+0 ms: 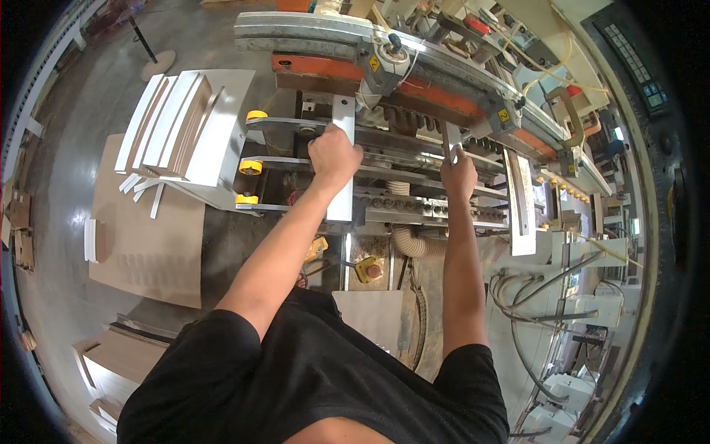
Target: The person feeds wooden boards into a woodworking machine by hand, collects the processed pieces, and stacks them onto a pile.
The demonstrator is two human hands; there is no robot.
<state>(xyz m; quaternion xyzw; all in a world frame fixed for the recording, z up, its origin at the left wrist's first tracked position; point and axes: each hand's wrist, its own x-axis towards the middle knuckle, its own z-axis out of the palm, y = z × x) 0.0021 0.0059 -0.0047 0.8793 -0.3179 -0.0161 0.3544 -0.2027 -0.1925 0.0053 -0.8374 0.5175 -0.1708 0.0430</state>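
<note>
My left hand is closed over a long narrow white board, which lies across the dark metal rails of a machine. Its fingertips are hidden under the fist. Farther right, my right hand is closed around the near end of a narrow grey-white strip; what kind of piece this is I cannot make out. Beyond both hands runs the machine's orange-red beam under a grey metal rail. Right of my right hand, another white strip with a brown edge sits across the rails.
At the left, white boards are stacked on a white-topped support, beside a brown sheet on the floor. Yellow rollers tip the rail ends. Below the rails are a yellow box with a button and a ribbed hose. Grey cables hang at right.
</note>
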